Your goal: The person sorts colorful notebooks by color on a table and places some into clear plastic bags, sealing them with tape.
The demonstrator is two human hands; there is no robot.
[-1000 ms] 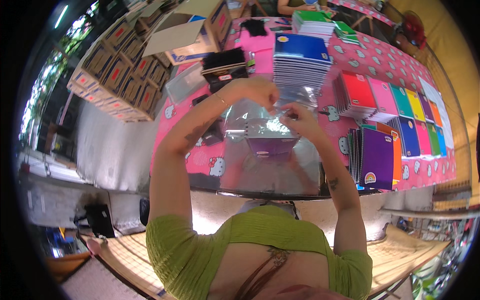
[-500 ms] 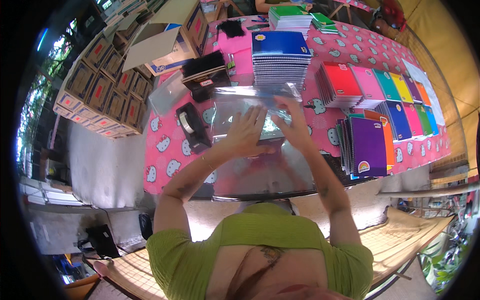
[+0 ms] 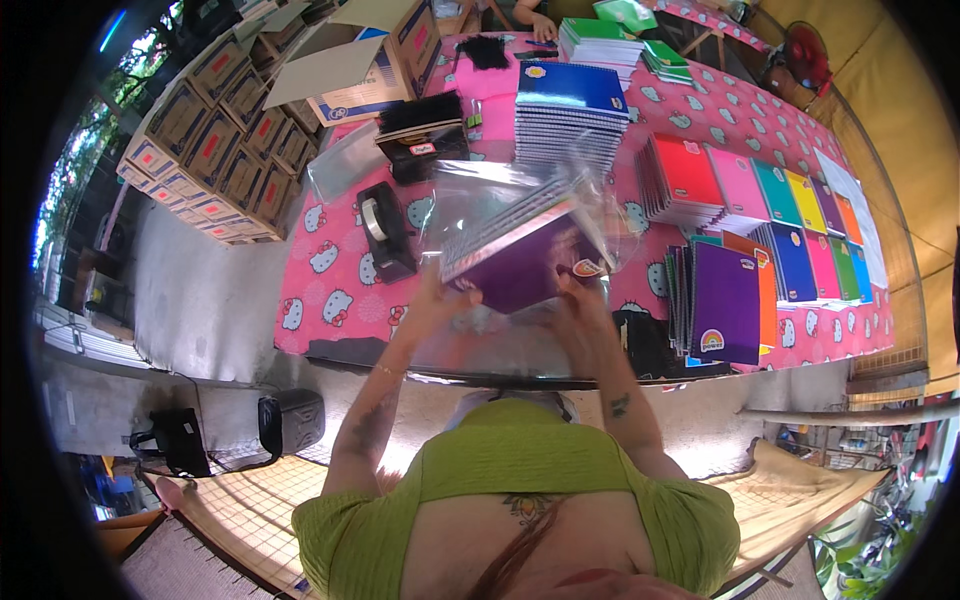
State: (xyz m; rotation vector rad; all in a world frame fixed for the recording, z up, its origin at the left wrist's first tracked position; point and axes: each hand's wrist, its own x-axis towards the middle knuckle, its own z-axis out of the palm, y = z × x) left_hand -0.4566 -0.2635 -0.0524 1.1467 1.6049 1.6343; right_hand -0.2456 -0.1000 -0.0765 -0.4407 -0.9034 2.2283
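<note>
Daylight at left, glare on clear plastic (image 3: 485, 175), blurred right hand (image 3: 583, 312), dark rim

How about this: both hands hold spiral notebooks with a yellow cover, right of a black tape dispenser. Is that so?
No, the head view shows a purple cover, not yellow. The left hand and right hand do hold the spiral notebooks, right of the black tape dispenser.

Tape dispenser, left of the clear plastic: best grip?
Probably take the tape dispenser from above with the left hand once free, pinching its black body across the long sides: it is narrow, points lengthwise away from the person, and nothing covers it. Avoid the tape roll.
</note>
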